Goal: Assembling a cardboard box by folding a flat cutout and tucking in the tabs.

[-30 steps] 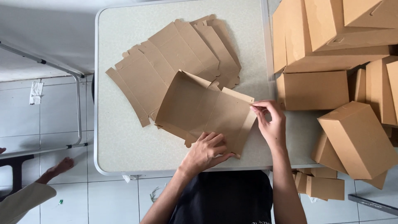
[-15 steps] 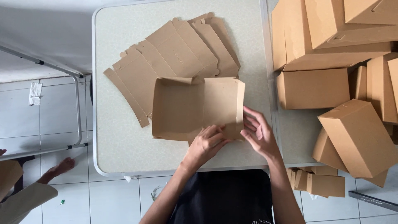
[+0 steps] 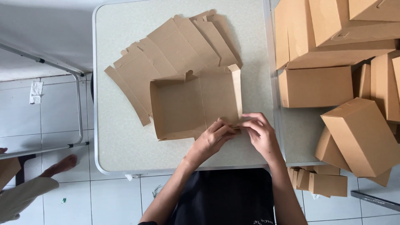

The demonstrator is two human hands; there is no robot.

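A brown cardboard box blank (image 3: 189, 104), partly folded with its walls raised, lies open on the grey table (image 3: 125, 146). My left hand (image 3: 212, 139) pinches its near right corner from the left. My right hand (image 3: 260, 133) pinches the same corner from the right, fingertips meeting the left hand's. Behind the box lies a fanned stack of flat cardboard blanks (image 3: 175, 46).
Several assembled brown boxes (image 3: 333, 50) are piled to the right, one tilted box (image 3: 360, 135) nearest me. More small boxes (image 3: 318, 181) sit on the floor below. Another person's foot (image 3: 60, 166) and sleeve (image 3: 21, 198) show at lower left, beside a metal table frame (image 3: 77, 104).
The cardboard piece went from a tilted, folded sheet to an open tray with its walls up. Both my hands moved together to its near right corner.
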